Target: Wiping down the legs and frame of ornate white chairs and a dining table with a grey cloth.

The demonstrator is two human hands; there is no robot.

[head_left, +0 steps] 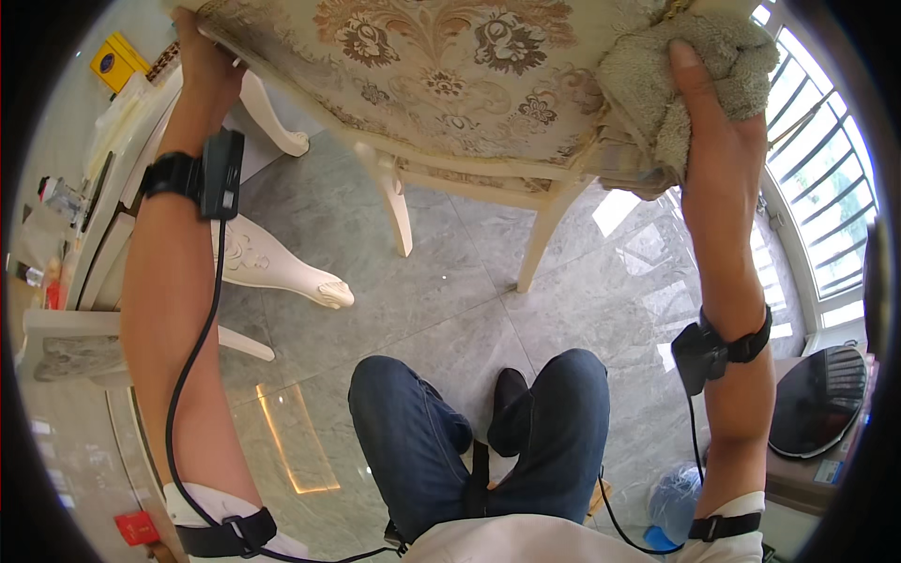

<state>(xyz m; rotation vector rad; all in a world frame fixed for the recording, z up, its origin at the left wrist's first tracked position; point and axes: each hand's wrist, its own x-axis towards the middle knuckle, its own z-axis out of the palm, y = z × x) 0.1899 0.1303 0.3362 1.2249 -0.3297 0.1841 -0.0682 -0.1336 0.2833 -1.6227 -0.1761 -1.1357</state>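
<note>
In front of me is a chair (pixel 450 105) with cream wooden legs and pale floral brocade upholstery, its top cut off by the upper edge of the view. My left hand (pixel 205 63) grips the chair's left edge, with its fingers partly hidden behind the frame. On the opposite side, my right hand (pixel 711 98) holds a bunched grey-green terry towel (pixel 644 81) against the chair's right edge. The thumb lies on top of the cloth; the other fingers are mostly out of sight. Folds of towel hang below the hand.
At left stands a cream table with a carved leg (pixel 281 264), bearing a yellow box (pixel 118 62) and small items. A barred window (pixel 820 176) is at right, above a round dark mirror-like disc (pixel 820 401). A water jug (pixel 674 496) sits on the grey tiled floor (pixel 422 317).
</note>
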